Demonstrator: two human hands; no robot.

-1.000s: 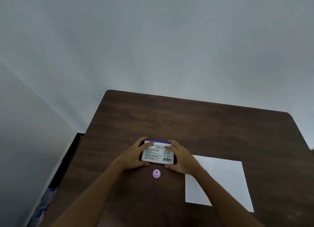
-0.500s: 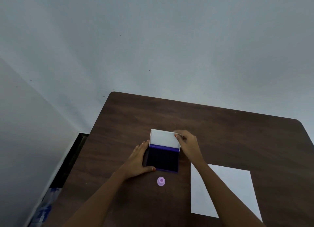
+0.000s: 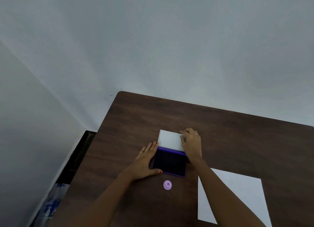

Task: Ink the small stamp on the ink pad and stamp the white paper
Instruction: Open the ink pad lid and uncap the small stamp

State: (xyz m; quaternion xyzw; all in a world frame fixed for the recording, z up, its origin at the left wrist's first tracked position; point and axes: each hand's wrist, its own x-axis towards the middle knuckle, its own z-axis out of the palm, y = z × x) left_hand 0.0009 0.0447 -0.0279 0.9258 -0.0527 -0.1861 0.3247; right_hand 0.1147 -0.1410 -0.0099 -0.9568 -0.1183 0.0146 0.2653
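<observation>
The ink pad point(image 3: 169, 162) lies open on the dark wooden table point(image 3: 220, 133), its dark purple pad facing up. Its white lid point(image 3: 169, 140) is folded back flat on the far side. My left hand point(image 3: 146, 162) grips the pad's left edge, thumb at the near corner. My right hand point(image 3: 191, 145) rests on the lid's right edge and presses it down. The small pink round stamp point(image 3: 167, 185) stands on the table just in front of the pad, untouched. The white paper point(image 3: 241, 197) lies to the right, partly hidden by my right forearm.
The table's left edge runs beside a dark gap point(image 3: 76, 158) along the grey wall. Some blue and white items point(image 3: 51, 204) lie on the floor at the lower left. The far side of the table reaches the wall.
The lid went from closed, label up, to folded fully back, exposing the purple pad. My right hand followed it to the far side; my left hand stayed on the pad's left edge.
</observation>
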